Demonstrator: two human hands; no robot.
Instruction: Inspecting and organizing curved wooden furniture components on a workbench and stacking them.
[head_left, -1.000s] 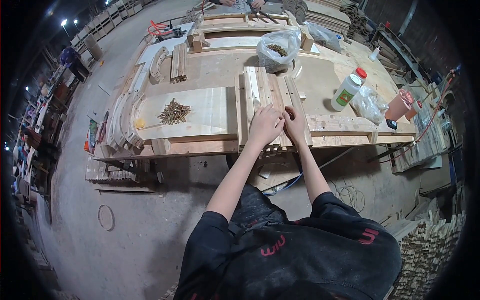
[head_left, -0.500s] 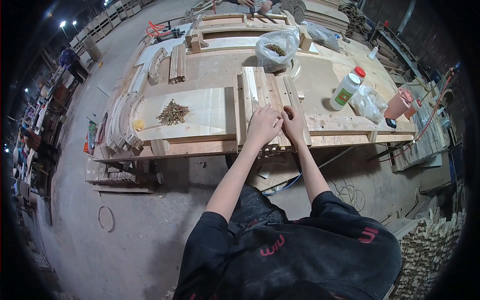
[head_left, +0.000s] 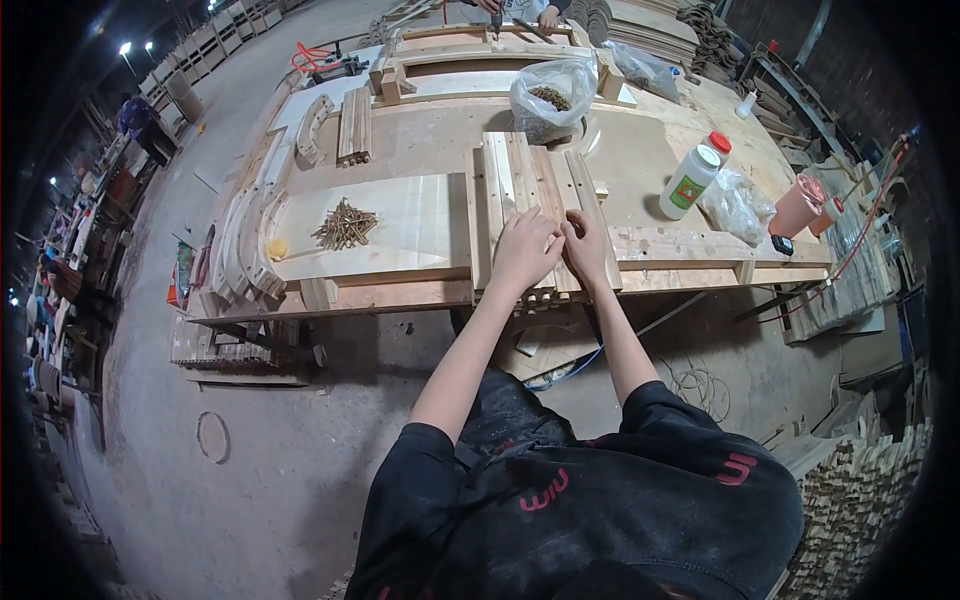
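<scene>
**Wooden strips [head_left: 520,170] under your left hand [head_left: 527,250] and right hand [head_left: 587,245]**

The strips lie side by side in the centre of the frame, their near ends at the front edge of the workbench [head_left: 640,185]. Your left hand rests palm down on them, opened out with its fingers extended toward the top of the frame; it grasps nothing that shows. Your right hand, just beside it, is partly closed, with fingers curled over the strips at the right of the bundle. You cannot tell from this view whether it pinches anything, as its inner side is hidden.

Left of centre, a loose pile of screws [head_left: 346,228] lies on a pale board [head_left: 420,220]. Curved wooden pieces [head_left: 240,245] stand together farther left, with a small yellow lump [head_left: 277,249] beside them. Above your hands in the frame sits a clear plastic bag [head_left: 545,128] with small metal pieces inside. Right of centre stands a white bottle [head_left: 688,184] with a green label. At the top edge, a co-worker's hand [head_left: 548,17] shows near a drill [head_left: 497,22].
</scene>
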